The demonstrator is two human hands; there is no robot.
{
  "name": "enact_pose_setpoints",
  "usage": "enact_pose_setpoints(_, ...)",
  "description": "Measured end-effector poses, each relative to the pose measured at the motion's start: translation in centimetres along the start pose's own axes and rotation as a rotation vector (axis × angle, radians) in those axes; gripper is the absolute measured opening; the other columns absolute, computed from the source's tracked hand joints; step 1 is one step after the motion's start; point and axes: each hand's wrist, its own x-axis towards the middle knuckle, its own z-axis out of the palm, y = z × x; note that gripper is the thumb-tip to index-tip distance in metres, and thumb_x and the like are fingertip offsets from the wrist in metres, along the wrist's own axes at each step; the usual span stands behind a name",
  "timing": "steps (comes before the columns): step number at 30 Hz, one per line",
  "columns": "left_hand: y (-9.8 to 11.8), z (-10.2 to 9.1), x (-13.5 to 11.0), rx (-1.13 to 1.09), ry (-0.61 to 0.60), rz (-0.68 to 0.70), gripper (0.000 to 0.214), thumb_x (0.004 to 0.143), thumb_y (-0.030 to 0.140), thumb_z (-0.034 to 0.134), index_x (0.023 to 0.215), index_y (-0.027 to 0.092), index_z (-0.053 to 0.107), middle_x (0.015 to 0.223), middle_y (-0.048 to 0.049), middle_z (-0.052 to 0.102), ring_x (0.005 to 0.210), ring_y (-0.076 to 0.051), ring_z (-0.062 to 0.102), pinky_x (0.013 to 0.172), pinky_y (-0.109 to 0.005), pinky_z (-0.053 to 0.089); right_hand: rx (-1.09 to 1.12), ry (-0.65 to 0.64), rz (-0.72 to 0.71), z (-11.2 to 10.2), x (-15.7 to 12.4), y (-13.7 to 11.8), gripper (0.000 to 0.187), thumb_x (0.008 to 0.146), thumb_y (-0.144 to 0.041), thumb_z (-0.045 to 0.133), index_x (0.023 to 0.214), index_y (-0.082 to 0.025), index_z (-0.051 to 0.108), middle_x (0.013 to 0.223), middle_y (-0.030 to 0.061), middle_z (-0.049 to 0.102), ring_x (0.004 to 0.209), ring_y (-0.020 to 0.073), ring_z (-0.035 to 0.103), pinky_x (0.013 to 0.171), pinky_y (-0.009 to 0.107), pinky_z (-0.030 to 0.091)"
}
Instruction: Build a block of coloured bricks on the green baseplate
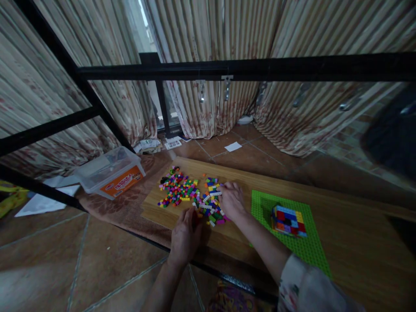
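A heap of small coloured bricks [182,190] is spread over the left part of a low wooden board [234,175]. My right hand [231,200] lies on the right edge of the heap, fingers curled down among the bricks. My left hand [186,234] rests on the board at the heap's near edge, fingers bent and touching the bricks; what they hold, if anything, is hidden. To the right a green baseplate [307,249] carries a squat multicoloured brick block [288,221].
A clear plastic tub with an orange label [112,173] stands left of the board on a brown mat. Black metal bars [227,69] cross overhead and at the left. Curtains hang behind. Papers [42,201] lie on the tiled floor.
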Motion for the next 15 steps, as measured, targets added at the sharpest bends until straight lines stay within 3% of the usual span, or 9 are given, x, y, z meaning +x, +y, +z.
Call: enact_pose_setpoints(15,0.4,1.3,-0.1,-0.017,0.043,0.069,0.047,0.081,0.025,0.062,0.127,0.023,0.050,0.125,-0.0070,0.060,0.111,-0.023,0.060,0.092,-0.036,0.049,0.028,-0.104,-0.051,-1.3,0.2,0.0,0.017,0.087,-0.022,0.053,0.090,-0.021,0.069,0.105,0.0087,0.062,0.105,0.0242,0.046,0.084,0.035,0.033)
